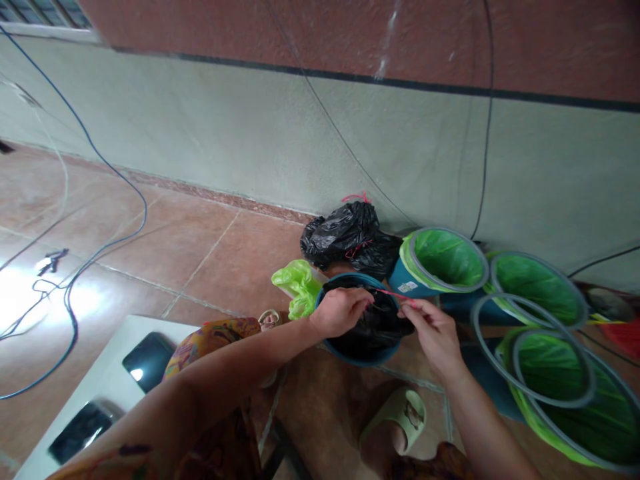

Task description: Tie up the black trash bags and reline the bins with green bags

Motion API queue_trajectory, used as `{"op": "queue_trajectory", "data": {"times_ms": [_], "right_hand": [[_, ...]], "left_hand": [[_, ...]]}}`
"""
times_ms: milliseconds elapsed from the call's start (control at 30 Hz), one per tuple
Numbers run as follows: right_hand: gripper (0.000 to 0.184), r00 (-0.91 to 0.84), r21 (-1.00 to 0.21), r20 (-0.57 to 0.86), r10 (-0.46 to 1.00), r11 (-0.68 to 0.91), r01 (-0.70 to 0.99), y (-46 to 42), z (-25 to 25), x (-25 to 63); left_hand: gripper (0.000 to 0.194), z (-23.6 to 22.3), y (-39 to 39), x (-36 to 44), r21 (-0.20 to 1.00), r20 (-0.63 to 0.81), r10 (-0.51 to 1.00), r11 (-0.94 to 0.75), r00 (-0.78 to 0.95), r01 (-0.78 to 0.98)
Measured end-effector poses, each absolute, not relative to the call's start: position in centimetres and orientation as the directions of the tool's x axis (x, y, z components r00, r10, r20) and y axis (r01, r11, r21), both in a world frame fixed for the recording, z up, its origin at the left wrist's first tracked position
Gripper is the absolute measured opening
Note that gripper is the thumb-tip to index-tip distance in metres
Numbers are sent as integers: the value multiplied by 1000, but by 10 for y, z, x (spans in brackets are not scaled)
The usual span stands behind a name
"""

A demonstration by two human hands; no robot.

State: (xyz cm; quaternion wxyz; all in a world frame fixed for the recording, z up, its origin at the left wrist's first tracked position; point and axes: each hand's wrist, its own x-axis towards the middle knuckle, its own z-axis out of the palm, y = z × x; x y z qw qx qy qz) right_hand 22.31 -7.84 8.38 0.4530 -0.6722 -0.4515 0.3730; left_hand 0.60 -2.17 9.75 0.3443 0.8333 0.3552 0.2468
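Note:
A blue bin (353, 361) stands on the floor between my feet, with a black garbage bag (383, 327) inside it. A red drawstring (395, 293) stretches above the bag, between my two hands. My left hand (343, 312) is closed in a pinch at the string's left end, over the bin's rim. With thumb and fingertips my right hand (434, 330) grips the drawstring at its right end, beside some of the black plastic. Exactly how the left fingertips hold the string is partly hidden.
Tied black garbage bags (340, 233) lie against the wall. Bins with green liners (445, 257) stand at right, a loose grey ring (480, 347) resting over one. A green plastic bag (300, 283) is left of the blue bin. Two phones (150, 360) lie on a white surface; cables (145, 207) cross the floor.

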Motion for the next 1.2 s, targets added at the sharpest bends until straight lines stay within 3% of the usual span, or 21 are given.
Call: {"op": "queue_trajectory", "data": {"times_ms": [100,200,300,433,533,600,767,1033,1100,1200], "right_hand": [[22,337,-928,62,939,-70,366,-78,100,218],[17,324,-924,243,914,115,366,-75,116,212],[12,354,-918,330,875,210,337,-72,126,206],[13,409,-980,199,891,172,102,-70,130,200],[16,326,-992,2,945,42,-116,-71,134,197],[16,282,-985,-32,959,17,-170,-73,138,198],[22,366,-970,-61,929,31,-241,-73,139,204],[24,368,-960,-99,924,8,-278,-67,139,198],[30,359,-972,-120,926,-36,-232,-65,136,196],[46,260,-985,-149,954,-121,-120,-63,130,189]], "left_hand": [[28,113,-19,7,772,250,740,-541,625,333],[28,127,-13,9,808,288,768,-515,572,286],[26,135,-7,11,859,272,809,-448,522,247],[22,136,-2,15,877,274,845,-415,458,241],[23,133,1,18,894,221,894,-346,390,285],[25,131,4,19,922,169,925,-270,339,278],[36,131,7,18,968,89,929,-165,360,187],[58,119,10,20,962,-234,853,133,466,239],[56,123,9,21,964,-255,835,183,487,191],[46,135,7,21,985,-170,836,162,522,62]]}}
